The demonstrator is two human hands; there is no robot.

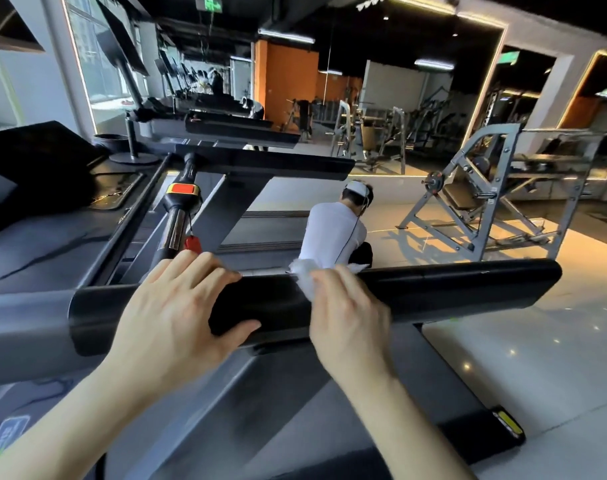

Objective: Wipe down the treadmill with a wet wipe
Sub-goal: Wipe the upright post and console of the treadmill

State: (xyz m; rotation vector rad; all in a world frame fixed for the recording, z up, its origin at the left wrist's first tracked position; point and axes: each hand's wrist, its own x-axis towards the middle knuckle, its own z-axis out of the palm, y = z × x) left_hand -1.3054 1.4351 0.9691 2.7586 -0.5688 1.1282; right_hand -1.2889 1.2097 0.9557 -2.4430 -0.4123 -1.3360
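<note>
Item: wet wipe. White, crumpled, thin sheet; only a bunched portion is seen, projecting beyond the fingertips of the right hand. It is pressed onto the top of the black padded handrail of the treadmill. It is judged light, soft and limp, likely damp and slightly slippery, easily torn if dragged over an edge. It is best taken by a bunched fold under flat fingers, so that a broad face is kept against the rail.

Right hand: fingers fairly straight and laid flat over the wipe, which is pressed down rather than pinched; the thumb side is partly blurred.

Left hand: fingers are curled over the far side of the rail, thumb along the near side; the rail is gripped, just beside the wipe and not touching it.

Handrail: stiff, fixed, matt black; smooth surface judged to offer little drag.

Beyond the fingers: a red safety clip is hung from an upright grip; a person in white is crouched on the floor.
</note>
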